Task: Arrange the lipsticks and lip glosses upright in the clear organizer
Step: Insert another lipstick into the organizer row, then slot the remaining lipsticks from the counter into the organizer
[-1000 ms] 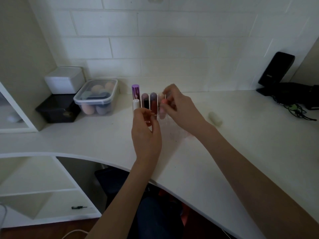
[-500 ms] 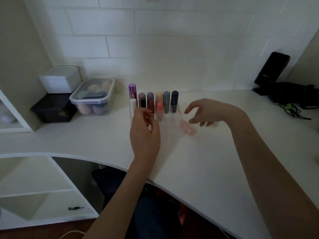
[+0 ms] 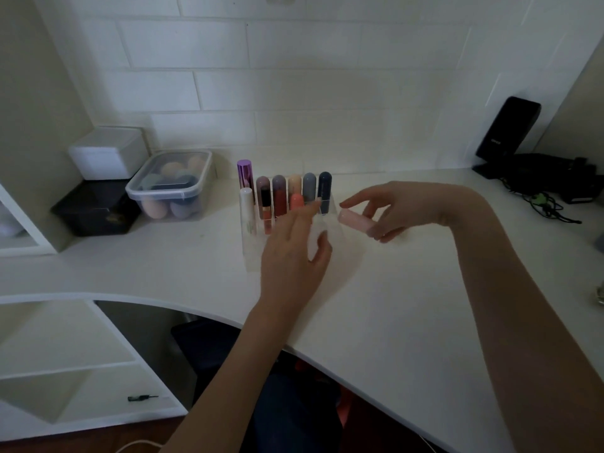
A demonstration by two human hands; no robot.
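Organizer (image 3: 340, 233) back row full w/ upright tubes (image 3: 295, 191); front-right slots free but left hand (image 3: 294, 256) sits over them. Counter (image 3: 408, 289) right & front of it bare. Sponge tub (image 3: 170, 188) blocks left side.

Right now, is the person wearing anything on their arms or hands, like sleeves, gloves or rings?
No. The left hand and the right hand are both bare, with no gloves. Both forearms are uncovered as far as the picture shows, so no sleeves are in view. I can see no watch, bracelet or ring, though the light is dim.
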